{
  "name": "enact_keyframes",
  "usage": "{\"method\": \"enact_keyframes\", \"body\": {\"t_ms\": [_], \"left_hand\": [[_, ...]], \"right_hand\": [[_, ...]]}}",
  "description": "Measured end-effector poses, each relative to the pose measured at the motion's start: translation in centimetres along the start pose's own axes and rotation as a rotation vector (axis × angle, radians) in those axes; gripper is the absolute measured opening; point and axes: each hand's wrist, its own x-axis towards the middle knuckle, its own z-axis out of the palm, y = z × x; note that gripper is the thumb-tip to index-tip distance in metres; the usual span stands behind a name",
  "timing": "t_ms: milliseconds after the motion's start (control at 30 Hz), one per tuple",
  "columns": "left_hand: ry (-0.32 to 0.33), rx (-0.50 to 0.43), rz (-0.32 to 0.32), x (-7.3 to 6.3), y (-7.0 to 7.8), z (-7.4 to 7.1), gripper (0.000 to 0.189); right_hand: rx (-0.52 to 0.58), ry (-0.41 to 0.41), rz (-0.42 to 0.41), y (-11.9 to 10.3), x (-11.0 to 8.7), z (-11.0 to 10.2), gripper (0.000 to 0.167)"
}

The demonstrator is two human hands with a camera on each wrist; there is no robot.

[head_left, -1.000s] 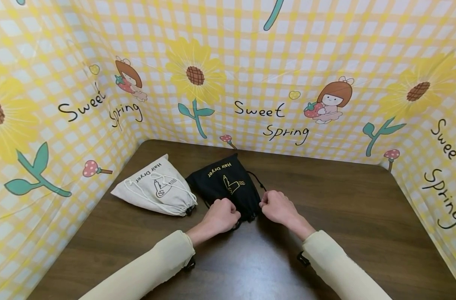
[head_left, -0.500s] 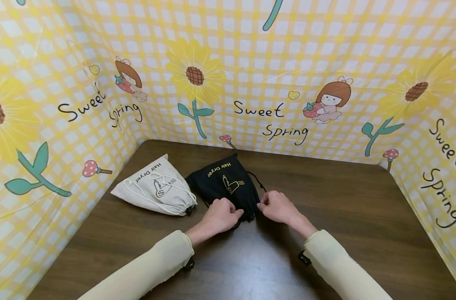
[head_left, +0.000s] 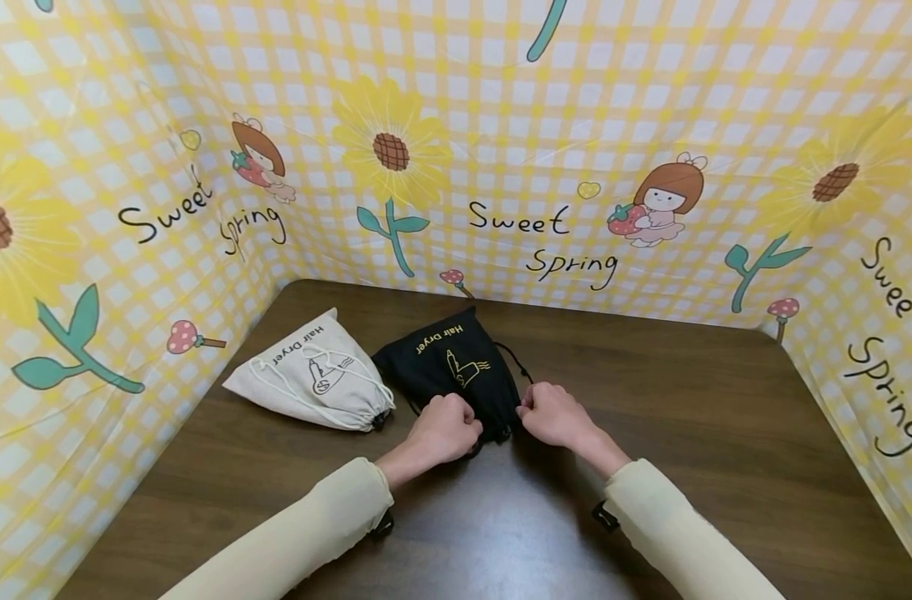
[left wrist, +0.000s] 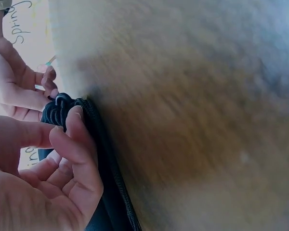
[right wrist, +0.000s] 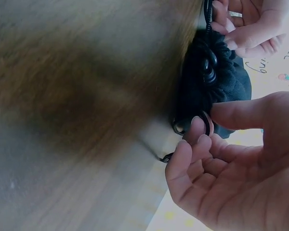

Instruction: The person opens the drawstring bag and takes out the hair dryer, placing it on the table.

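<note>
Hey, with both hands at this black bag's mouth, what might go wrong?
The thin black cord loops at the right hand, so it might snag or slip. Cord coils bunch at the mouth of the black fabric drawstring bag and could tangle if pulled. The cream fabric drawstring bag lies close beside, so a sideways tug may nudge it.

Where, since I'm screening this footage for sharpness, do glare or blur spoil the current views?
Head: pale glare on the wooden tabletop, low center, though lettering on the black drawstring bag is legible; left wrist: tabletop blurred, brightest at upper right; right wrist: tabletop blurred too, checked backdrop washed out.
</note>
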Motion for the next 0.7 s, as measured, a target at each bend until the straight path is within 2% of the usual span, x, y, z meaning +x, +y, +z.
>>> {"method": "enact_keyframes", "body": {"t_ms": [167,233,267,400,500,700], "left_hand": [[-0.012,-0.009,-0.018,0.0,0.0,0.0,0.050],[-0.013,-0.008,-0.017,0.0,0.0,0.0,0.050],[-0.011,-0.008,-0.014,-0.1,0.0,0.0,0.050],[-0.011,-0.001,-0.011,-0.1,-0.1,-0.1,0.051],[-0.014,0.002,-0.012,-0.2,-0.1,-0.2,0.051],[-0.013,0.002,-0.001,-0.4,-0.1,-0.4,0.052]], "right_hand": [[-0.011,0.013,-0.007,-2.0,-1.5,-1.2,0.020],[-0.007,0.012,-0.004,-3.6,-2.4,-2.1,0.018],[-0.007,0.012,0.005,-3.4,-2.3,-2.0,0.019],[0.019,0.006,0.020,-6.6,-4.4,-3.9,0.021],[0.019,0.005,0.047,-7.9,-5.2,-4.5,0.022],[-0.014,0.016,0.080,-8.3,-5.4,-4.7,0.020]]}}
